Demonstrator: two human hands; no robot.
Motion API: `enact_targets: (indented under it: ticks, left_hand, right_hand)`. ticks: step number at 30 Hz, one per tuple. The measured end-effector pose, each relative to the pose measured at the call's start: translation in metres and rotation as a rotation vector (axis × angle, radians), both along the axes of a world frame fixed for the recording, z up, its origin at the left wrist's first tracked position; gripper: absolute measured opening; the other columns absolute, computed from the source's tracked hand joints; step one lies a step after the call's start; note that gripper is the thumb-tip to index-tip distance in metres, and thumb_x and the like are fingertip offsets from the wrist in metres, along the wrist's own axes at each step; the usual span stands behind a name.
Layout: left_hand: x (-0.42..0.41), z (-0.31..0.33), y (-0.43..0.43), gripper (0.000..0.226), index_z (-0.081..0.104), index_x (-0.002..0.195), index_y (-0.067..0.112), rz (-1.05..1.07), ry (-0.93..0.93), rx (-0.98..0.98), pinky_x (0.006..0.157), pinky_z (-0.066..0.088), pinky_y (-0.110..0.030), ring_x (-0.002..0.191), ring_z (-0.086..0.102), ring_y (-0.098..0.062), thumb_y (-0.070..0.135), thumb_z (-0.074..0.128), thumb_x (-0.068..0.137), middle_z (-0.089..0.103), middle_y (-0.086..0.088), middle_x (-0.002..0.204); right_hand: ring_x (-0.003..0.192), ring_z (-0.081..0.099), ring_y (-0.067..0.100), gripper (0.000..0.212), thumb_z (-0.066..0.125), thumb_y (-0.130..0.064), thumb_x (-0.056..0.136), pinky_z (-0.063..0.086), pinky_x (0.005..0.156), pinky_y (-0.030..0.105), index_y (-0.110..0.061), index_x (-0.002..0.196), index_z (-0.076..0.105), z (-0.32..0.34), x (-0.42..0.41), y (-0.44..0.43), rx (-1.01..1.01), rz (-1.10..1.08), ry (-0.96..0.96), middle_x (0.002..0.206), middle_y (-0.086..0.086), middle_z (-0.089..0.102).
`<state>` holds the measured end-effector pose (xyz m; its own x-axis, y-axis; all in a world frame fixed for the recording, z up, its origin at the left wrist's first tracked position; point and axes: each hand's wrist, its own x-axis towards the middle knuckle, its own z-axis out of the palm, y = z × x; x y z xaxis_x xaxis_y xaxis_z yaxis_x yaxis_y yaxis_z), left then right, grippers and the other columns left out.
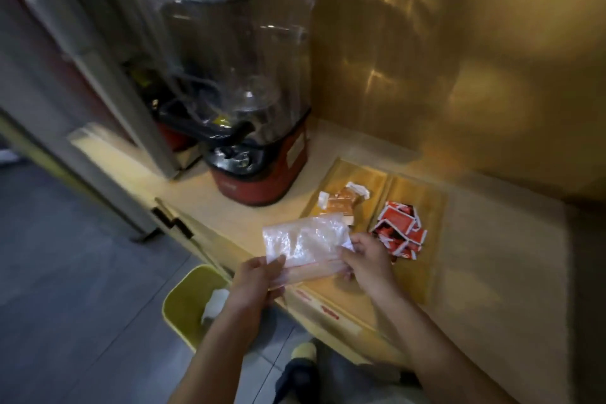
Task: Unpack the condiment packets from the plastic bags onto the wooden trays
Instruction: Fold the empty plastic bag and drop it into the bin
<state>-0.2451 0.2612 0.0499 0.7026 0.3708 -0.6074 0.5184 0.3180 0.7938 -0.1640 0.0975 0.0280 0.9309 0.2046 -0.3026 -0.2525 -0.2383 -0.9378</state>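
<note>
A clear plastic bag (303,241) is held flat between my two hands above the counter's front edge. My left hand (257,280) pinches its near left corner, and my right hand (369,261) grips its right end. Whether anything is inside the bag I cannot tell. Two wooden trays lie side by side on the counter. The left tray (352,174) holds a few orange and white packets (342,200). The right tray (429,203) holds a heap of several red packets (400,228), just beyond my right hand.
A large clear drink dispenser on a red base (259,180) stands at the back left of the counter (485,246). A yellow-green bin (190,298) with white rubbish sits on the floor below the counter edge. A golden wall rises behind the trays.
</note>
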Motion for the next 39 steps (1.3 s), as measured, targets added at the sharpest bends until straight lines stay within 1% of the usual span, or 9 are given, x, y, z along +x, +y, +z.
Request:
enact_targets:
  ticks: [6, 11, 15, 20, 27, 30, 34, 37, 39]
  left_hand:
    - [-0.069, -0.015, 0.055, 0.01, 0.056, 0.079, 0.007, 0.306, 0.034, -0.23, 0.054, 0.048, -0.025, 0.057, 0.052, -0.016, 0.006, 0.054, 0.088, 0.054, -0.008, 0.066]
    - [-0.099, -0.04, 0.11, 0.011, 0.049, 0.083, 0.005, 0.442, 0.049, -0.015, 0.052, 0.046, -0.029, 0.058, 0.051, -0.019, 0.002, 0.06, 0.086, 0.052, -0.011, 0.071]
    - [-0.108, -0.043, 0.157, 0.017, 0.049, 0.078, 0.015, 0.48, 0.009, 0.226, 0.06, 0.051, -0.036, 0.069, 0.054, -0.023, 0.004, 0.057, 0.089, 0.057, -0.017, 0.087]
    - [-0.112, -0.04, 0.21, 0.017, 0.062, 0.102, 0.009, 0.394, -0.009, 0.488, 0.055, 0.044, -0.012, 0.079, 0.058, -0.013, 0.012, 0.048, 0.094, 0.065, -0.009, 0.1]
    - [-0.096, -0.09, 0.241, 0.026, 0.06, 0.108, 0.007, 0.296, -0.153, 0.961, 0.079, 0.036, 0.002, 0.093, 0.053, -0.011, 0.022, 0.048, 0.092, 0.056, -0.001, 0.101]
    - [-0.091, -0.15, 0.25, 0.037, 0.053, 0.114, 0.006, 0.223, -0.196, 1.083, 0.092, 0.033, -0.005, 0.099, 0.048, -0.015, 0.034, 0.04, 0.094, 0.056, -0.013, 0.106]
    - [-0.097, -0.259, 0.249, 0.059, 0.046, 0.133, 0.011, -0.307, 0.213, 1.133, 0.101, 0.041, -0.04, 0.124, 0.046, -0.037, 0.047, 0.039, 0.088, 0.048, -0.028, 0.134]
    - [-0.115, -0.302, 0.256, 0.056, 0.037, 0.14, 0.011, -1.022, 0.675, 0.662, 0.114, 0.024, -0.046, 0.138, 0.032, -0.034, 0.036, 0.046, 0.091, 0.034, -0.017, 0.15]
    - [-0.124, -0.303, 0.258, 0.05, 0.039, 0.139, 0.011, -1.111, 0.773, 0.412, 0.11, 0.032, -0.04, 0.133, 0.04, -0.03, 0.032, 0.045, 0.093, 0.041, -0.012, 0.146]
  right_hand:
    - [0.082, 0.064, 0.02, 0.016, 0.06, -0.009, 0.082, 0.051, 0.069, 0.029, -0.021, 0.09, 0.057, 0.0, -0.04, 0.074, -0.046, 0.191, -0.011, 0.091, 0.008, 0.067]
    - [0.107, 0.055, 0.012, 0.048, 0.054, -0.012, 0.085, 0.045, 0.096, 0.031, -0.024, 0.13, 0.047, 0.003, -0.064, 0.14, -0.231, 0.361, -0.132, 0.115, -0.011, 0.055]
    - [0.101, 0.052, 0.008, 0.037, 0.051, -0.01, 0.087, 0.038, 0.087, 0.02, -0.017, 0.123, 0.059, -0.002, -0.075, 0.2, -0.25, 0.419, -0.147, 0.114, -0.001, 0.062]
    - [0.098, 0.05, 0.007, 0.03, 0.049, -0.014, 0.092, 0.035, 0.08, 0.012, -0.009, 0.119, 0.06, -0.009, -0.075, 0.262, -0.298, 0.445, -0.21, 0.117, 0.007, 0.062]
    - [0.09, 0.047, -0.004, 0.035, 0.044, -0.022, 0.092, 0.035, 0.075, -0.005, -0.002, 0.117, 0.058, -0.069, -0.069, 0.304, -0.234, 0.387, -0.638, 0.101, -0.001, 0.054]
    - [0.091, 0.049, 0.002, 0.038, 0.037, -0.03, 0.095, 0.041, 0.078, 0.008, -0.005, 0.118, 0.053, -0.127, -0.066, 0.316, -0.254, 0.385, -0.72, 0.102, 0.006, 0.058]
    - [0.112, 0.053, 0.023, 0.041, 0.037, -0.031, 0.091, 0.046, 0.087, 0.042, -0.017, 0.13, 0.045, -0.224, -0.065, 0.315, -0.778, 0.685, -0.67, 0.125, 0.015, 0.058]
    - [0.137, 0.026, 0.034, 0.049, 0.041, -0.031, 0.092, 0.027, 0.107, 0.046, -0.023, 0.14, 0.03, -0.268, -0.069, 0.298, -1.237, 1.138, -0.205, 0.151, 0.014, 0.025]
    - [0.137, 0.024, 0.035, 0.049, 0.041, -0.029, 0.092, 0.025, 0.108, 0.047, -0.021, 0.139, 0.031, -0.273, -0.072, 0.291, -1.291, 1.189, -0.047, 0.151, 0.014, 0.023]
